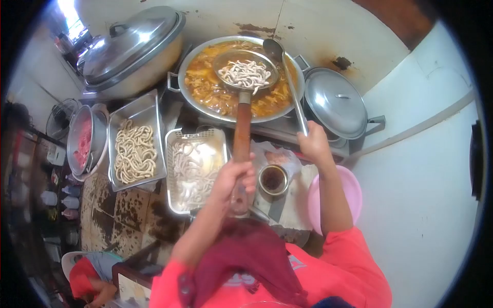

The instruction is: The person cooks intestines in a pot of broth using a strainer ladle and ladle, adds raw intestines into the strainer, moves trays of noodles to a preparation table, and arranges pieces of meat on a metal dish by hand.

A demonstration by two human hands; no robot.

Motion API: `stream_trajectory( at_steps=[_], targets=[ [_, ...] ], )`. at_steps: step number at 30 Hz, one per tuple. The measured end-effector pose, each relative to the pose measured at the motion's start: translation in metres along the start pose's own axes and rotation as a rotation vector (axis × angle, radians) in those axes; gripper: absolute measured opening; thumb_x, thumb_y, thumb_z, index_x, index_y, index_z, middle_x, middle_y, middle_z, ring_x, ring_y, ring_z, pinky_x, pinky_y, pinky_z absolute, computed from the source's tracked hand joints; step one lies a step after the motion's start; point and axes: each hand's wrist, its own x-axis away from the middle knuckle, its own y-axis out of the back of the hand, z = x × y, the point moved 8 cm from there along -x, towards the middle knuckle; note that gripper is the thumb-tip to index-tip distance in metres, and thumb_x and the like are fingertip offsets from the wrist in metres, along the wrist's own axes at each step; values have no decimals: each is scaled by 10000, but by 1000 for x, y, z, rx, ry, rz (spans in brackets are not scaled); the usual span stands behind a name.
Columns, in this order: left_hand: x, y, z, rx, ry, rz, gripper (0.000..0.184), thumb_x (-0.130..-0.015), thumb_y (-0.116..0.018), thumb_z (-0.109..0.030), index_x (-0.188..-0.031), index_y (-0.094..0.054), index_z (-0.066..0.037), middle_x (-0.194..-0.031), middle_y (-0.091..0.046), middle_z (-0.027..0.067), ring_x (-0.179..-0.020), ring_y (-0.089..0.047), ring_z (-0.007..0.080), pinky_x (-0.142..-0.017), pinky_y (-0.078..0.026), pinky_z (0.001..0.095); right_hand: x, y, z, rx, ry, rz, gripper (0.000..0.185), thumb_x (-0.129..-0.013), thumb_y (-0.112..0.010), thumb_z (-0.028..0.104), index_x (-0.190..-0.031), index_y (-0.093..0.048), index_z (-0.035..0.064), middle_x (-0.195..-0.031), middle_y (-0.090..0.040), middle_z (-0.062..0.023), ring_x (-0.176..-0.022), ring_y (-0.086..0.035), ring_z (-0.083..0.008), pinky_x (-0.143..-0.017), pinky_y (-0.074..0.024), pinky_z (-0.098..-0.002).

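My left hand [233,177] is closed around the wooden handle of a strainer [226,62]. The strainer carries pale, worm-like strips, seemingly intestines [245,73], over a wide metal pan [179,84] of orange-brown stew [197,84]. My right hand [314,142] grips a long-handled metal ladle [294,90], its dark bowl tilted at the strainer's right, above the pan. Below the pan, a white plastic basket [171,190] holds more pale strips. A steel tray [155,110] to its left holds thicker grey-beige coils [134,154]. I cannot tell whether the strainer touches the stew.
Lidded pots flank the pan, a large one [133,46] left and a smaller one [336,102] right. A round container of dark contents [273,179] stands near a pink basin [349,197]. A bowl of red meat [82,138] is at left. Another person [90,282] is at lower left.
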Motion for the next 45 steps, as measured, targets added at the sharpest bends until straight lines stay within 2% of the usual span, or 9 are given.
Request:
stream_trajectory(
  at_steps=[11, 15, 16, 20, 29, 30, 34, 37, 45],
  targets=[
    [9, 8, -25, 164, 81, 17, 288, -843, -502, -89, -1121, -434, -55, -709, -487, 43, -518, -443, 121, -434, -394, 265, 84, 52, 12, -249, 125, 256, 460, -745, -511, -2, -1195, -470, -88, -1112, -583, -152, -1066, -524, -193, -921, -373, -290],
    [5, 16, -17, 108, 87, 7, 302, -845, -505, -96, -1139, -442, -69, -707, -486, 40, -522, -446, 121, -432, -391, 264, 75, 24, 15, 106, 4, 361, 476, -740, -541, 36, -1204, -475, -53, -1112, -576, -229, -1058, -557, -306, -911, -395, -331],
    [4, 18, -16, 90, 78, 8, 308, -846, -504, -99, -1147, -443, -73, -706, -485, 39, -524, -447, 121, -432, -390, 262, 73, 20, 23, 46, 214, 234, 461, -738, -524, 30, -1194, -470, -13, -961, -572, -277, -863, -570, -420, -758, -458, -398],
    [4, 32, -12, 72, 87, -20, 303, -865, -484, -108, -1164, -453, -66, -705, -484, 35, -488, -424, 95, -393, -362, 227, 63, 24, 32, 0, 395, 65, 481, -745, -525, 46, -1209, -427, -32, -877, -575, -282, -832, -571, -423, -714, -447, -458],
    [1, 41, -10, 19, 76, -42, 311, -861, -492, -109, -1167, -449, -74, -702, -494, 35, -484, -427, 101, -394, -363, 238, 3, -37, 7, 221, 213, 67, 397, -788, -508, 60, -1155, -420, -61, -786, -565, -316, -715, -545, -490, -671, -443, -524],
    [2, 41, -12, 9, 68, -51, 306, -859, -492, -107, -1161, -451, -74, -700, -496, 36, -485, -429, 103, -395, -362, 238, 10, -41, 22, 244, 288, 45, 321, -829, -500, 101, -1117, -446, -30, -679, -578, -234, -548, -566, -393, -509, -464, -475],
    [-2, 33, -20, -89, 43, -92, 282, -852, -493, -101, -1131, -459, -74, -696, -502, 40, -490, -434, 108, -401, -362, 242, 30, -54, 29, -1127, -513, 512, 223, -889, -492, 190, -1048, -470, 34, -632, -454, 10, -444, -397, -31, -321, -323, -196],
    [-1, 33, -23, -97, 67, -107, 262, -846, -495, -98, -1105, -464, -72, -698, -505, 45, -491, -436, 110, -406, -375, 250, 30, -48, 40, -1862, -715, 790, 232, -901, -468, 185, -1024, -485, -11, -688, -465, -9, -442, -388, -20, -316, -291, -174],
    [14, 23, -38, -8, 82, -94, 242, -841, -493, -91, -1080, -469, -57, -713, -507, 57, -492, -436, 109, -408, -381, 249, 40, 4, 69, -1060, -363, 419, 176, -874, -501, 132, -1002, -485, 13, -632, -478, -25, -389, -396, -55, -296, -310, -206]
  ],
)
